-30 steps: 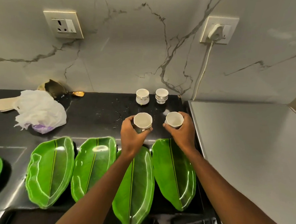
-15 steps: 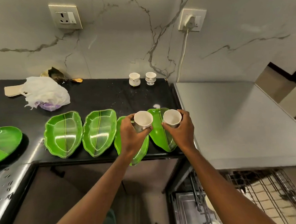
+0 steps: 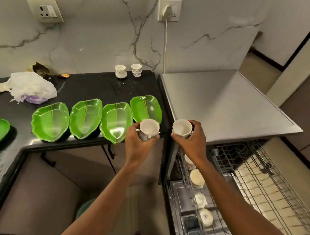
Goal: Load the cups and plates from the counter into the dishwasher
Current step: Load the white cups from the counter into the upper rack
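Observation:
My left hand grips a white cup in the air just off the counter's front right corner. My right hand grips a second white cup above the pulled-out dishwasher rack. Two more white cups stand at the back of the black counter by the wall. Several green leaf-shaped plates lie in a row along the counter's front edge. Several white cups sit along the rack's left side.
A crumpled white plastic bag lies at the counter's back left. The steel top of the dishwasher adjoins the counter on the right. A white cable hangs from a wall socket. Brown floor lies below.
Both hands lifted the two cups off the counter and carried them toward me and to the right. The view dropped, and the open dishwasher rack came into sight.

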`<move>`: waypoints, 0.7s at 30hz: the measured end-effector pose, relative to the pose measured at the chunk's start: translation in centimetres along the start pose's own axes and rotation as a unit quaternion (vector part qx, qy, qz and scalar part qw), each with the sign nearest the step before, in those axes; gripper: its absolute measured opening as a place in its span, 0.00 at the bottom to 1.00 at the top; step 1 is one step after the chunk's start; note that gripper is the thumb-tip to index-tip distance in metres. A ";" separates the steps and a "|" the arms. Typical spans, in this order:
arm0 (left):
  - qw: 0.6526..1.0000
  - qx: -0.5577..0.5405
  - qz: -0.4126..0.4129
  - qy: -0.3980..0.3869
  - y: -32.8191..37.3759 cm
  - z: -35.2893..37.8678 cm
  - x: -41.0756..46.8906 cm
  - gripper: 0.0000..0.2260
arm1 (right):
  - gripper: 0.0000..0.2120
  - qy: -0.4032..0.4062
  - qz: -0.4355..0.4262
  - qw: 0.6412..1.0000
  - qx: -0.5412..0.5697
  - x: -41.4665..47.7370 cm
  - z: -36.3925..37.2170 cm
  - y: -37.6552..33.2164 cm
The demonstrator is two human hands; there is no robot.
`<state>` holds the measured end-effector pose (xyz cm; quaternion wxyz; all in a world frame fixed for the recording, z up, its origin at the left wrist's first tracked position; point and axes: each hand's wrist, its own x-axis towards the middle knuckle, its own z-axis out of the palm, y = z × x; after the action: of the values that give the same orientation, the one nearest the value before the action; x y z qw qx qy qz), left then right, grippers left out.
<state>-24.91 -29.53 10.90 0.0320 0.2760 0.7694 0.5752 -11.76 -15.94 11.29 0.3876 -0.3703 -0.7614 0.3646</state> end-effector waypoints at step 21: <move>0.997 -0.005 -0.004 -0.082 8.3 13.1 -21.7 0.31 | 0.36 0.028 0.080 0.996 -0.033 -13.1 -24.2 10.5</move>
<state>1.53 -26.62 8.15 0.0986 0.3193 0.7624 0.5541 17.63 -15.67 8.74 0.3660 -0.4527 -0.7299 0.3582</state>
